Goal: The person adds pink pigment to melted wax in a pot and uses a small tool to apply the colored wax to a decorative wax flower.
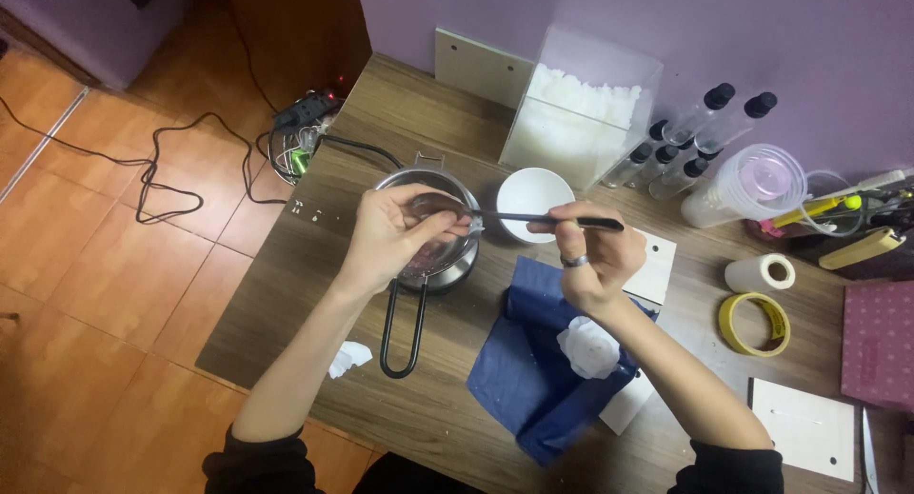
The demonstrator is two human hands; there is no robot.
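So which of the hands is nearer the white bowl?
Right. The right hand holds a black tool just beside the white bowl, at its lower right. The left hand is farther left, over the metal pot.

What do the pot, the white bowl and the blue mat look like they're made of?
Pot: likely stainless steel, shiny and reflective; its looped black handle looks like coated wire.
White bowl: smooth, evenly white, so ceramic or plastic; can't tell which.
Blue mat: soft cloth, judging by its folds and wrinkles, matte.
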